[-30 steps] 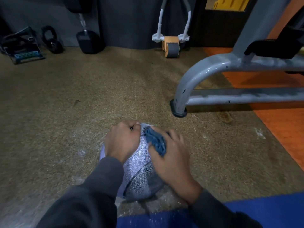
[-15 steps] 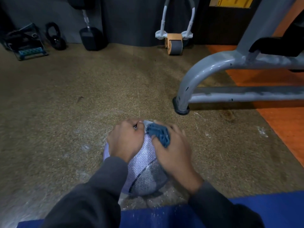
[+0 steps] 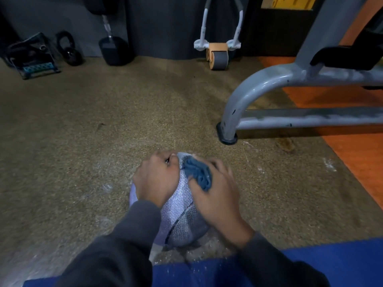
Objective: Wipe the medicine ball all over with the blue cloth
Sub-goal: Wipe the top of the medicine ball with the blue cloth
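Fingers of your right hand (image 3: 215, 195) are bunched round the blue cloth (image 3: 198, 176), pressing it onto the top of the medicine ball (image 3: 182, 206); your left hand (image 3: 156, 179) is curled over the ball's upper left side, gripping it.

The ball's sitting on the brown speckled floor (image 3: 83, 152) right in front of you, just past the edge of the blue mat (image 3: 310, 264); grey bench frame (image 3: 244, 100) stands off to the right, well apart from the ball; ab roller (image 3: 217, 55), kettlebell (image 3: 69, 49) and dumbbell (image 3: 113, 48) are lined up by the far wall; both sleeves are dark grey, fwiw.
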A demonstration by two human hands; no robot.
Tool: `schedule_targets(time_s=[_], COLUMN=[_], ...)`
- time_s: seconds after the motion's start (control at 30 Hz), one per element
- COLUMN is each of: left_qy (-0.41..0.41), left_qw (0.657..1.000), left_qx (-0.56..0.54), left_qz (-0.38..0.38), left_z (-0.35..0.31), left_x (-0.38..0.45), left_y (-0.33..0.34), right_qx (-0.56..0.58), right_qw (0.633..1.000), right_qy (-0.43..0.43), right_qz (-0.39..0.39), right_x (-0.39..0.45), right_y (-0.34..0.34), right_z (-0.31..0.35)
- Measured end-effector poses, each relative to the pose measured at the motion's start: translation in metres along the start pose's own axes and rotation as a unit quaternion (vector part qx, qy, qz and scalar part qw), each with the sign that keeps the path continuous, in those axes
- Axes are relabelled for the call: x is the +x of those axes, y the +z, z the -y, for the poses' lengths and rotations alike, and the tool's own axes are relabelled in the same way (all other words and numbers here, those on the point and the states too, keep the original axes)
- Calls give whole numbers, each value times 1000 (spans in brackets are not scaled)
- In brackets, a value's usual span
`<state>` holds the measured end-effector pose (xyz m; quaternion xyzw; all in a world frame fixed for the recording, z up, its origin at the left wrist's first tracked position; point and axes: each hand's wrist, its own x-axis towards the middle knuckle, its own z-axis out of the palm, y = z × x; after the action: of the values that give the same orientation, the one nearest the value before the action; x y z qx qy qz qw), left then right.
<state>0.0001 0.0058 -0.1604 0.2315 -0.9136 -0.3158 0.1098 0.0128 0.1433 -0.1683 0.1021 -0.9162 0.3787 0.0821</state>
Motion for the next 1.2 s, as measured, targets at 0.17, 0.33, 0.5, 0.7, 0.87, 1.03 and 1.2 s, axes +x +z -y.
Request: schedule_targets(time_s=[0.17,0.33,0.5,0.7,0.87,1.03,1.2], left_qy=[-23,-29,-20,-63,-81,-66,50], left_qw=[999,999,999,997,996,996,991], left_qx=[-18,-20,-28,-23,-34,-36,119], left_qz=[-15,-16,-17,-29,-19,-50,-44], left_z=[4,4,2,-4,-6,1,-5], left_x=[2,1,-2,-2,3,-6,-22], left_y=[1,0,-3,-3,-1,0,6], right_qx=[165,14,-4,133,-22,64,138], right_qw=[974,999,1000,982,997,996,977], right_qy=[151,2,-4,129,-71,67,158], right_qz=[-28,-41,2,-19,-31,19,49], right_x=[8,-34,-2,4,-49,10,45], right_y=[-1,5,4,2,3,0,5], right_z=[-28,-5,6,-20,-3,-15,-37])
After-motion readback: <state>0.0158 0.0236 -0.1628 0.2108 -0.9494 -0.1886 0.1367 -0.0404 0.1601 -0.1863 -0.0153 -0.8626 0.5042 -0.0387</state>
